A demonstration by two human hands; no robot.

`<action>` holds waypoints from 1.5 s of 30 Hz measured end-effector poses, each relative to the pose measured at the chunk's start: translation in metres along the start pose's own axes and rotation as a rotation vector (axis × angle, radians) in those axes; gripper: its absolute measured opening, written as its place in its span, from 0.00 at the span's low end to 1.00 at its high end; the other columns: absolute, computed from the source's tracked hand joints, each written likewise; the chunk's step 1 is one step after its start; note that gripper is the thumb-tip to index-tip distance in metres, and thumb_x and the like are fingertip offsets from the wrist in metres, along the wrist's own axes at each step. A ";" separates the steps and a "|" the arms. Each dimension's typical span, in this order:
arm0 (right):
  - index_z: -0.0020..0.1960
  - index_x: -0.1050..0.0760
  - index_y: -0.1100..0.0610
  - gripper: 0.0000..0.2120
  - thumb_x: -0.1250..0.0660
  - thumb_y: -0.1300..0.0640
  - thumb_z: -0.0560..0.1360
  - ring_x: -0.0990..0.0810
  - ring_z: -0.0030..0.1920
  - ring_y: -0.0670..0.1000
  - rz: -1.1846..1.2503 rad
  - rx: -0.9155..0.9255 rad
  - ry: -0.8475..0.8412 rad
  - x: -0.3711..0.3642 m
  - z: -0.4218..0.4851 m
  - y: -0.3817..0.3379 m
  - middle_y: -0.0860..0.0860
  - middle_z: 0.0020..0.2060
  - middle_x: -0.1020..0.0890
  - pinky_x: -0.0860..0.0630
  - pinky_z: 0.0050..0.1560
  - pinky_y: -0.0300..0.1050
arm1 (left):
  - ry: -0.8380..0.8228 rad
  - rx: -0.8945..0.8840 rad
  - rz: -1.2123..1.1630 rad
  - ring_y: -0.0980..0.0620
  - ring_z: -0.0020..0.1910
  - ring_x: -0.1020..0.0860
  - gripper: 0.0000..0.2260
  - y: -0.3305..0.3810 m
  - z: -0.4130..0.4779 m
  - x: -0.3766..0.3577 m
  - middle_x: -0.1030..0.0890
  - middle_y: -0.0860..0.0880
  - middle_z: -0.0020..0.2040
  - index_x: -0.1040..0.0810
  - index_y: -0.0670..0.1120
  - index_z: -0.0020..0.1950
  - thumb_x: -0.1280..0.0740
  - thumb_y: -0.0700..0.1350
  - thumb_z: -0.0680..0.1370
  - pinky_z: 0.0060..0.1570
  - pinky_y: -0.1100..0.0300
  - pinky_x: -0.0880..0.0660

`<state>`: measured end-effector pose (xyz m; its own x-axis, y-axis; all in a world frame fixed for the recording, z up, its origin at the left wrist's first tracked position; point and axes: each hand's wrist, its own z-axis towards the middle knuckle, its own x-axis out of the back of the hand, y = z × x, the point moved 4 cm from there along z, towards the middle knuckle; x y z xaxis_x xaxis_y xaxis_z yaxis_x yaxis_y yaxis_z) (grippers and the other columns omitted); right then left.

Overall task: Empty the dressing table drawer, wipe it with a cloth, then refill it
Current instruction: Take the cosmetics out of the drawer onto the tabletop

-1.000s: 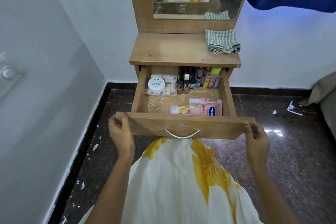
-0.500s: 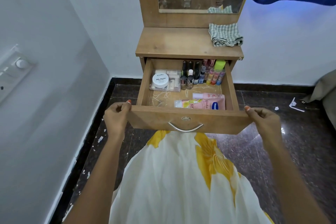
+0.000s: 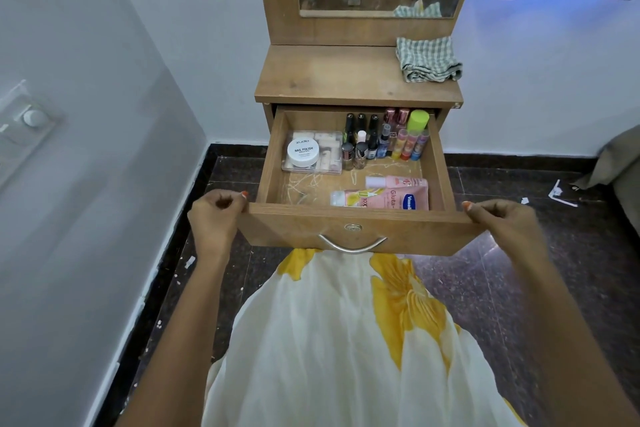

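Drawer [image 3: 356, 229] of light wood-grain board stands drawn far out from the dressing table [image 3: 329, 80]. Its flat front carries a curved metal handle [image 3: 351, 246]. At the drawer's left front corner the left hand [image 3: 214, 218] grips the end of the panel, fingers curled tight round it and thumb tip on the top edge. Inside the drawer, at the back left, lies a clear plastic box [image 3: 329, 158] with a round white jar [image 3: 303, 152] lettered NAIL POLISH; whether the jar sits on or in the box cannot be told. Just right of these stand small glossy nail polish bottles [image 3: 360, 146] with dark caps, then three slim bright sticks [image 3: 410, 146]. Soft pink tubes [image 3: 398, 196] lie along the drawer's front right, and pale scribbles mark its bare bottom. Above the drawer, on the tabletop's right side, a checked cloth [image 3: 429, 61] sits crumpled. At the drawer's right front corner the right hand [image 3: 502, 222] clasps the panel likewise, fingers curled round its end.
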<state>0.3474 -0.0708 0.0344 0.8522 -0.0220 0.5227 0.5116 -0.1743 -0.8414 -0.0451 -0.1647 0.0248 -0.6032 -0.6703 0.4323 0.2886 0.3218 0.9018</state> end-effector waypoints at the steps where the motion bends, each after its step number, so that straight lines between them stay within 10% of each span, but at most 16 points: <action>1: 0.47 0.21 0.63 0.08 0.33 0.58 0.73 0.24 0.43 0.52 -0.040 0.013 -0.026 -0.001 0.004 -0.005 0.56 0.41 0.21 0.29 0.43 0.43 | -0.014 -0.032 0.036 0.59 0.34 0.26 0.06 0.005 0.003 -0.001 0.22 0.54 0.34 0.21 0.45 0.36 0.32 0.39 0.73 0.38 0.66 0.31; 20: 0.53 0.23 0.60 0.13 0.29 0.66 0.69 0.24 0.46 0.50 -0.474 0.207 -0.526 -0.093 0.054 -0.051 0.55 0.50 0.21 0.30 0.40 0.32 | -0.775 -0.221 0.454 0.54 0.47 0.26 0.14 0.046 0.011 -0.118 0.20 0.42 0.54 0.23 0.38 0.55 0.31 0.33 0.71 0.38 0.70 0.31; 26: 0.68 0.35 0.55 0.31 0.27 0.59 0.67 0.38 0.68 0.53 -0.733 0.282 -0.719 -0.113 0.075 -0.050 0.52 0.68 0.36 0.33 0.67 0.50 | -1.080 -0.320 0.672 0.48 0.56 0.25 0.22 0.045 0.008 -0.156 0.22 0.45 0.59 0.25 0.44 0.60 0.26 0.40 0.67 0.52 0.61 0.29; 40: 0.70 0.39 0.52 0.37 0.27 0.53 0.66 0.40 0.69 0.52 -0.735 0.401 -0.704 -0.116 0.064 -0.030 0.50 0.69 0.37 0.41 0.69 0.49 | -1.055 -0.322 0.560 0.48 0.55 0.24 0.20 0.034 0.003 -0.154 0.22 0.43 0.57 0.24 0.41 0.59 0.27 0.40 0.68 0.54 0.58 0.28; 45: 0.65 0.31 0.57 0.19 0.36 0.56 0.75 0.31 0.63 0.52 -0.609 0.362 -0.659 -0.114 0.076 -0.039 0.54 0.63 0.29 0.33 0.61 0.44 | -1.071 -0.248 0.496 0.49 0.54 0.22 0.19 0.030 0.003 -0.153 0.20 0.44 0.56 0.24 0.41 0.58 0.26 0.40 0.68 0.55 0.54 0.25</action>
<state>0.2387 0.0136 -0.0033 0.2638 0.5474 0.7942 0.7950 0.3429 -0.5004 0.0532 -0.0503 -0.0137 -0.6629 0.4228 0.6179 0.7280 0.1710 0.6639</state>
